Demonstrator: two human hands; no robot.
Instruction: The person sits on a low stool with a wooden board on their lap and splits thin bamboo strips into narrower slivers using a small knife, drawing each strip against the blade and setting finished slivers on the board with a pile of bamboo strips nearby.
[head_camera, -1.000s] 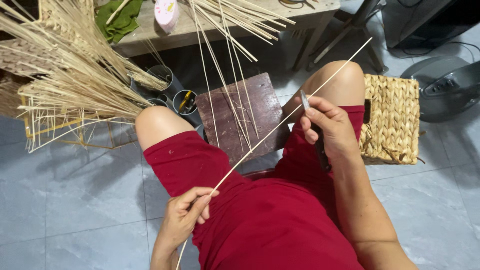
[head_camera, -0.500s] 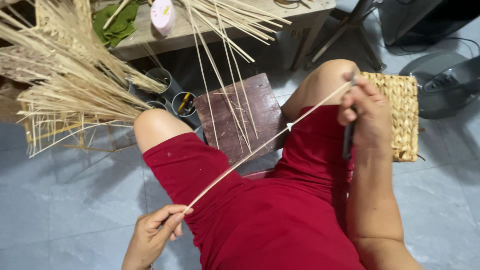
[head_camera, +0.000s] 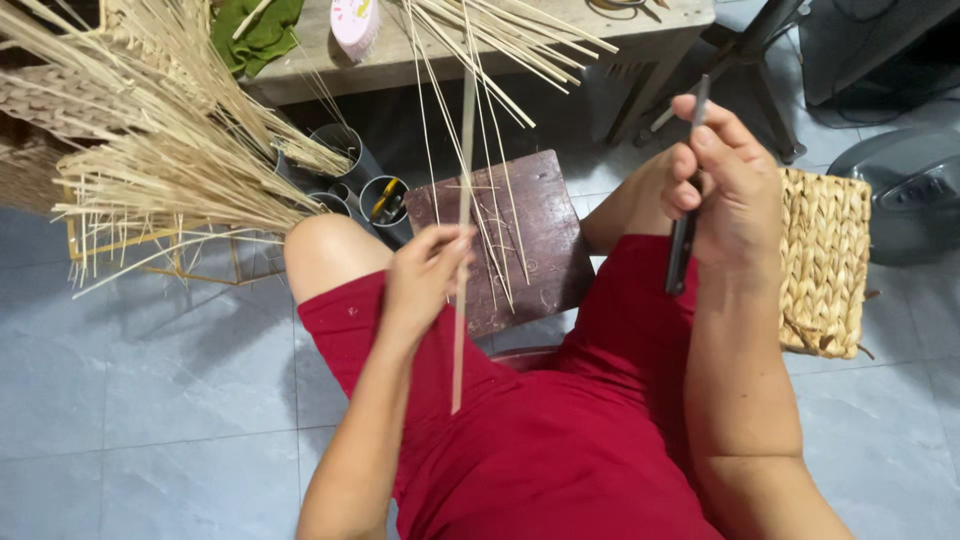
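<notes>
Strip swung upright over a red-clad lap

The left hand (head_camera: 425, 275) now pinches the long pale split-cane strip (head_camera: 461, 250) vertically, no longer slanted between both hands; the right hand (head_camera: 725, 190), freed, stays closed around a slim dark knife (head_camera: 685, 235) above the dark wooden block (head_camera: 540, 245).

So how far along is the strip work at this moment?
Done: nothing finished can be told apart. In hand: the left hand pinches one pale strip upright over the lap, while the right hand grips a dark knife-like tool, apart from the strip. Left: a large sheaf of strips on the left and more on the bench, above the dark wooden block.
</notes>
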